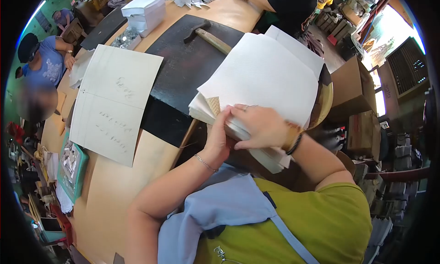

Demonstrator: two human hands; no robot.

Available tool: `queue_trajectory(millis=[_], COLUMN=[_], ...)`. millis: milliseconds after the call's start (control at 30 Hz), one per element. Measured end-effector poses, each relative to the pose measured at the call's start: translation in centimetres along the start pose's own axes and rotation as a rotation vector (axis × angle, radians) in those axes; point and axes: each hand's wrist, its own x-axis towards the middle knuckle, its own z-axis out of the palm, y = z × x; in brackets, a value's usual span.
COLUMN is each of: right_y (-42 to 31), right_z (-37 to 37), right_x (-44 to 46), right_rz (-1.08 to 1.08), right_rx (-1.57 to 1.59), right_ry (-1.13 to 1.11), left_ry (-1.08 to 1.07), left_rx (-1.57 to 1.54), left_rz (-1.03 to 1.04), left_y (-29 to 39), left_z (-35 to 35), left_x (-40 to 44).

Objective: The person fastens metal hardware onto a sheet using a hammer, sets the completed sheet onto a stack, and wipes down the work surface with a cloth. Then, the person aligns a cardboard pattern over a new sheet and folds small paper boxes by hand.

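To the left of the black mat (176, 58), we see a green tray (81, 170) of small pieces and, nearer the mat, a large card (114, 90) with handwriting, its right edge reaching over the mat; a sleeve brushing that edge might drag it askew. On the mat's far part lies a hammer (213, 40), its handle running up to the paper stack (270, 76); we cannot tell whether the handle goes beneath, but if it does, the sheets could sit unevenly and tip. Our left hand (216, 140), just past the mat's near edge, has its fingers close together against the stack's near side, by a tan patterned piece (213, 104); whether they pinch, we cannot tell. The stack covers the mat's right end and overhangs its near side, so uneven pressure there could fan the loose sheets or crease their corners. Our right hand (262, 127), also beyond the mat's near side, has its fingers bent over the stack's edge, with paper between them and the thumb; a slack hold could let the lower sheets, already splayed, slide down.
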Motion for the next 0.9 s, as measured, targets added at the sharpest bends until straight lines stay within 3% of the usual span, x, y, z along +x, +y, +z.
queue_trajectory(millis=[67, 133, 200, 267, 367, 400, 467, 500, 600, 633, 900], right_y=[3.3, 7.7, 11.3, 13.0, 13.3, 9.6, 13.5, 14.6, 16.0, 16.1, 11.9], right_z=[-2.7, -6.8, -7.1, -3.5, 8.4, 7.3, 11.9, 12.6, 11.4, 10.7, 5.4], right_x=[-1.4, -3.2, -8.7, -14.7, -20.8, -16.6, -16.6, -15.5, -10.9, -9.3, 1.2], right_rz=[0.258, 0.838, 1.318, 1.495, 1.201, 0.959, 0.818, 0.838, 0.883, 0.875, 0.613], right_rx=[0.544, 0.085, 0.268, 0.744, 1.583, 1.288, 1.4, 1.38, 1.256, 1.206, 0.988], right_ry=[-0.14, -0.562, -0.833, -0.982, 0.145, 0.549, 1.048, 1.151, 1.042, 1.004, 0.85], left_ry=[0.081, 0.138, 0.117, 0.113, 0.008, -0.015, -0.013, -0.045, -0.151, -0.088, -0.096], left_rx=[0.042, 0.086, 0.081, 0.091, 0.138, 0.155, 0.211, 0.208, 0.239, 0.29, 0.183], left_rz=[-0.029, 0.015, 0.053, 0.086, 0.203, 0.282, 0.423, 0.455, 0.654, 0.582, 0.63], left_y=[0.5, 0.6, 0.8, 1.2, 0.9, 0.9, 0.7, 1.5, 2.3, 3.7, 4.7], left_z=[0.4, 0.6, 0.7, 1.0, 0.8, 0.5, 0.7, 1.3, 0.8, 1.4, 1.3], left_x=[-1.2, -1.4, -1.4, -1.6, -1.0, -0.9, -1.2, -2.6, -2.6, -4.5, -5.8])
